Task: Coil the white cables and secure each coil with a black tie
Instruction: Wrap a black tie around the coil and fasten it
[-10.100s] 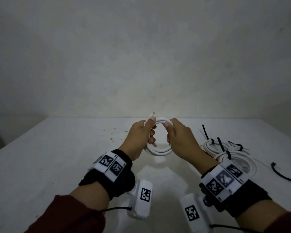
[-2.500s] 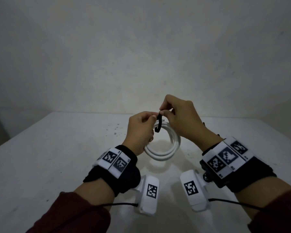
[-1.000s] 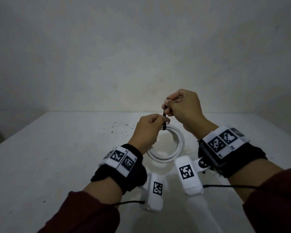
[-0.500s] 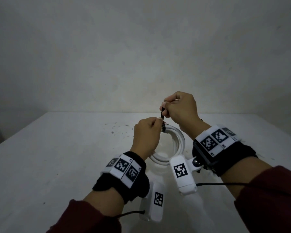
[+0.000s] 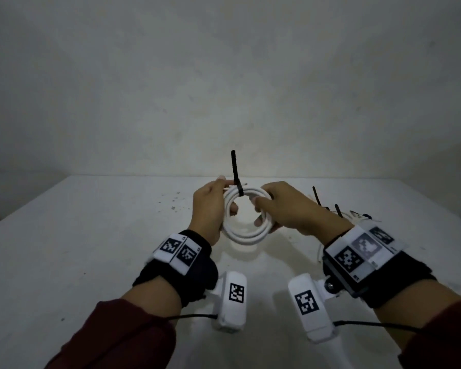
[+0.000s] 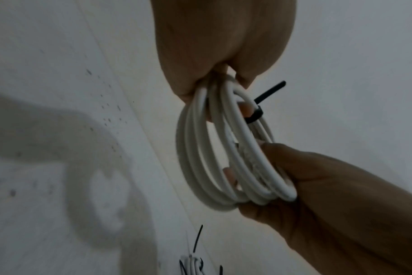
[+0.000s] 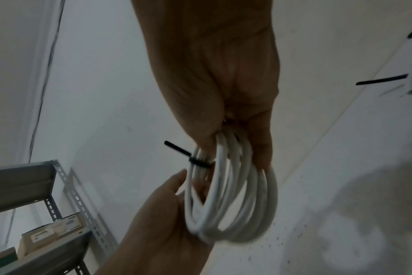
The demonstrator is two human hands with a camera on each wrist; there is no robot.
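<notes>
Head view: left hand and right hand grip the white coil; keep loops aligned while setting the black tie.

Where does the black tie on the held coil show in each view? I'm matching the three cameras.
Head: black tie at centre, on top of the white coil, tail pointing up.
Left wrist: right of centre, tail slanting up-right.
Right wrist: left of centre, tail slanting up-left.
Shared landmark: the white coil, gripped by the left hand and right hand.
</notes>
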